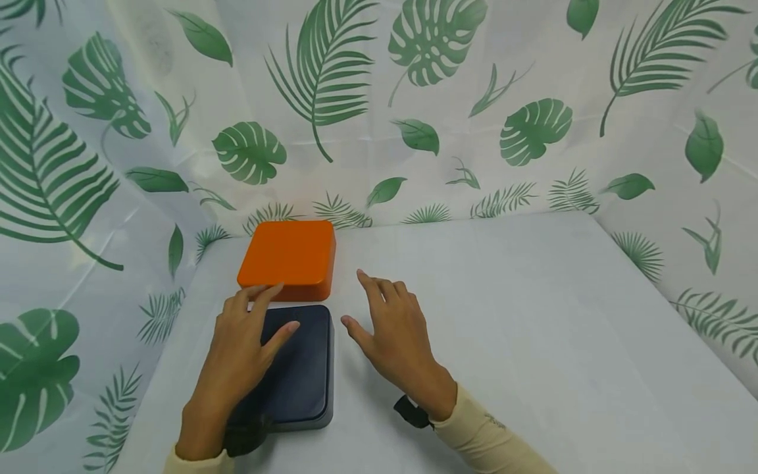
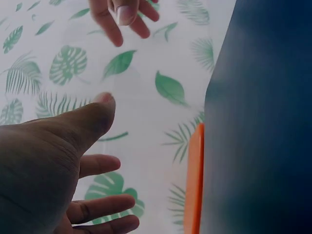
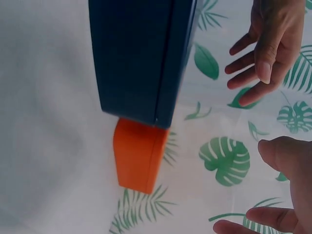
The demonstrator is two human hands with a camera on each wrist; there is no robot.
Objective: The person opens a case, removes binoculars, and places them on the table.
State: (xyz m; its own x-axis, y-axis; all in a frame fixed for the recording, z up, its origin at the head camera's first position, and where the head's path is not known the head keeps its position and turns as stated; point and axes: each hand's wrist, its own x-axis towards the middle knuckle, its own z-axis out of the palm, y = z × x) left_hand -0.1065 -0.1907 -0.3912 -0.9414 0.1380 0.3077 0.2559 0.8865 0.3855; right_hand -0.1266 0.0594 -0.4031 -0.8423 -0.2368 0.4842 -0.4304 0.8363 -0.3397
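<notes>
A dark blue box point(image 1: 302, 368) with a rounded lid lies on the left part of the white table. Just behind it sits an orange box point(image 1: 290, 253), also lidded and flat. My left hand point(image 1: 237, 349) hovers over the blue box's left side, fingers spread and holding nothing. To the right of the blue box, my right hand point(image 1: 399, 332) is held in the air with its fingers apart. In the right wrist view the blue box point(image 3: 134, 58) stands nearer than the orange box point(image 3: 139, 156), and the left hand point(image 3: 273, 53) is off the lid.
The white table point(image 1: 503, 329) stretches away to the right. A white sheet point(image 1: 355, 79) printed with green leaves hangs behind and along both sides. Dark straps point(image 1: 412, 413) show at the wrists.
</notes>
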